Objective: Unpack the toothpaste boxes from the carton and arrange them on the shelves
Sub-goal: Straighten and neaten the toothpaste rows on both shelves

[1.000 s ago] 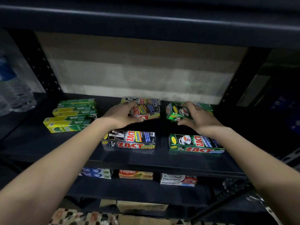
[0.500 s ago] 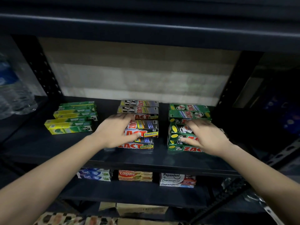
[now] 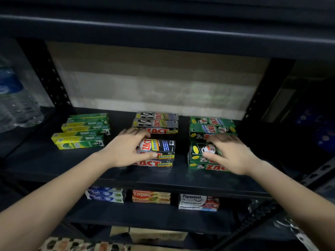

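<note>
- Left hand (image 3: 126, 149) is closed around the left end of the top black ZACT Smokers box (image 3: 158, 144), thumb on the front face, fingers over the back edge.
- Right hand (image 3: 230, 153) is curled over the top green ZACT box (image 3: 201, 149), fingers spread across its lid.
- Both boxes are set on front stacks near the lip of the middle shelf (image 3: 54, 160); a second black stack (image 3: 156, 123) and a second green stack (image 3: 211, 126) are found just behind them.
- Bare shelf is left between the black stacks and the yellow-green boxes (image 3: 81, 130) at the left, and more at the far right.
- Compared with a second ago, both boxes have been brought forward from the rear stacks onto the front ones, which were a single layer then.
- "ZACT" and "Smokers" can be read on the black boxes; on the lower shelf, "Safi" (image 3: 106, 194), "Colgate" (image 3: 151, 196) and "Pepsodent" (image 3: 198, 202) are legible.
</note>
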